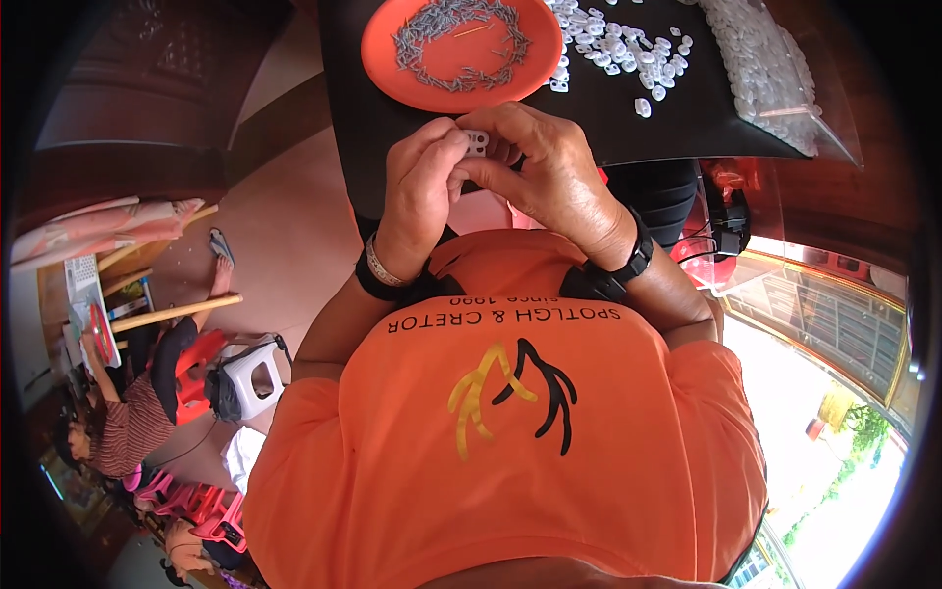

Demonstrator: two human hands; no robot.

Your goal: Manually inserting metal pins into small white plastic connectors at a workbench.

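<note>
My left hand [420, 177] and my right hand [557, 169] meet over the near edge of the black table. Between their fingertips is a small white plastic piece with dark holes [477, 143]. The left fingers pinch it from one side; the right thumb and forefinger curl round the other side. Just beyond the hands lies an orange plate [378, 61], with many small grey screw-like pins [417, 71] spread in a ring on it. Several loose white plastic pieces [643, 57] are scattered to the right of the plate.
A clear bag packed with white pieces [760, 59] lies at the table's right end. Black cables and a plug [728, 236] hang by a glass case. At left, a person in a striped top [132, 427] sits near red and white stools [253, 378].
</note>
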